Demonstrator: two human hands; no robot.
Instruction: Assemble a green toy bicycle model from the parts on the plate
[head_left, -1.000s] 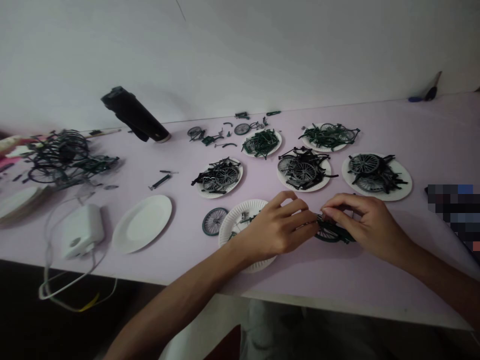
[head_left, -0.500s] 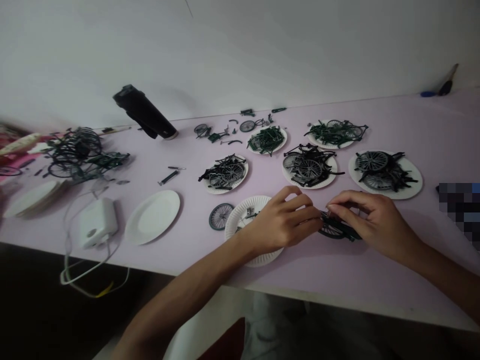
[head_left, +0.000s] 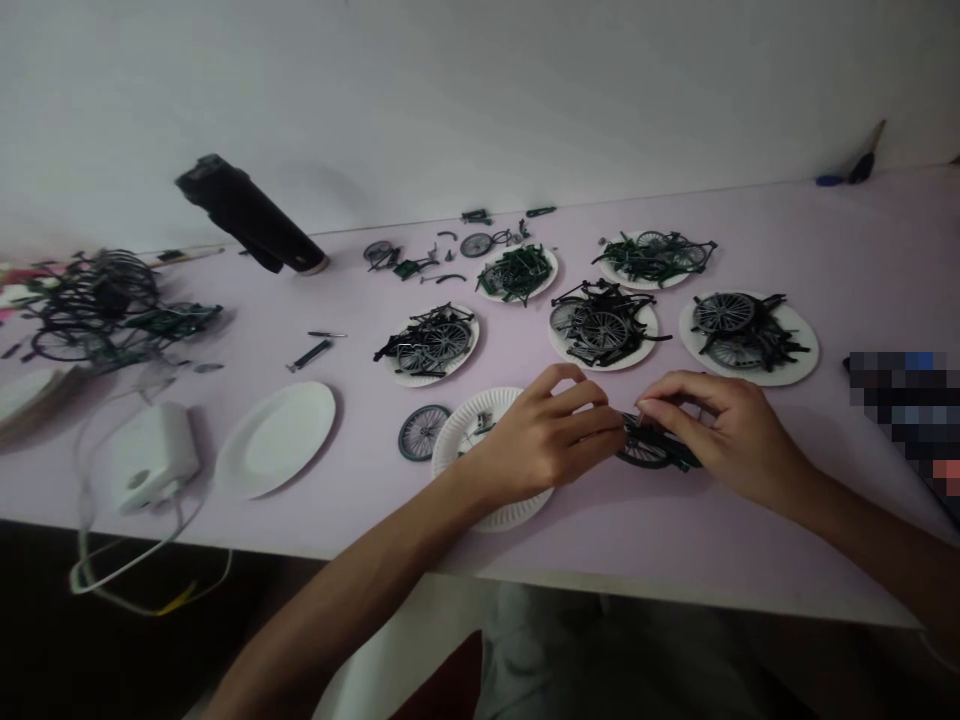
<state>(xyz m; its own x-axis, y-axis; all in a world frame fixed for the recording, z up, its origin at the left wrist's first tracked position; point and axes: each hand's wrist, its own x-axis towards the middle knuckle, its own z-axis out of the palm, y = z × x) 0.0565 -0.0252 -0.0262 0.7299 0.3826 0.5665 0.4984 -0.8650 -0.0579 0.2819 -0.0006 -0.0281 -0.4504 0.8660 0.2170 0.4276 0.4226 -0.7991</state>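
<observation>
Between my hands, close to the table's front edge, is a dark green model bicycle (head_left: pixel 651 455) with a spoked wheel, partly covered by my fingers. My left hand (head_left: pixel 551 430) reaches over a ribbed paper plate (head_left: pixel 517 510), its fingers closed at the bicycle's left end. Thumb and forefinger of my right hand (head_left: pixel 712 425) are pinched together just above the wheel; whatever is between the tips is too small to name. A loose spoked wheel (head_left: pixel 424 433) lies left of the ribbed plate, which bears a few small parts.
Behind my hands, several paper plates (head_left: pixel 802 350) hold model bicycle parts. Loose parts (head_left: pixel 416 268) lie near the wall. To the left are a bare white plate (head_left: pixel 277 440), a white power adapter (head_left: pixel 161 455) with cables, a black cylinder (head_left: pixel 255 215) and piled model bicycles (head_left: pixel 112 305).
The head view has turned slightly right, so everything sits further left in the picture. Both hands stay at the model bicycle with nearly the same grip.
</observation>
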